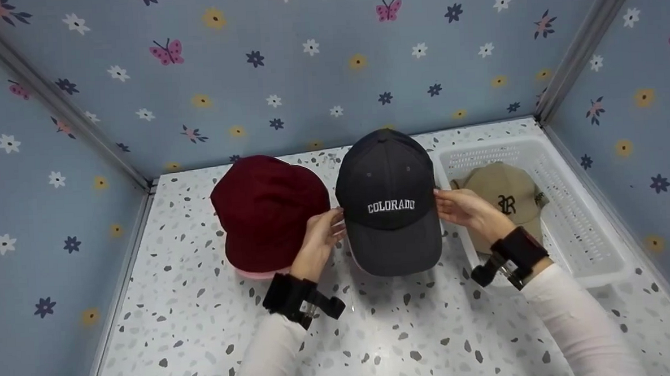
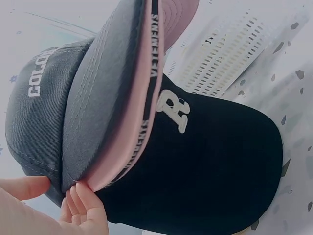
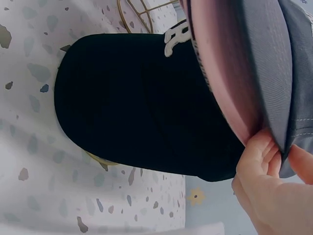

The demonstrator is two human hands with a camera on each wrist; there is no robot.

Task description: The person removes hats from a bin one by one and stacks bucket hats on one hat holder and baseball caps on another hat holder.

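Both hands hold a dark grey COLORADO cap [image 1: 391, 205] by its sides, its brim towards me. The left hand [image 1: 320, 239] pinches it where brim meets crown; the left wrist view shows the thumb on the crown side and fingers under the brim. My right hand [image 3: 274, 186] pinches the opposite corner likewise. Beneath the grey brim shows a pink layer [image 2: 122, 152] with a black band lettered VETEMENTS. Under that is a black cap [image 2: 220, 161] with a white R, hidden in the head view.
Left of the held cap sits a maroon cap [image 1: 268, 213] with a pink edge [image 1: 259, 275] below. At right, a white basket [image 1: 587, 256] contains a beige cap [image 1: 499, 183]. Gold wire [image 3: 142, 12] shows in the right wrist view. Flower-patterned walls [image 1: 307, 76] surround the speckled table [image 1: 177, 330].
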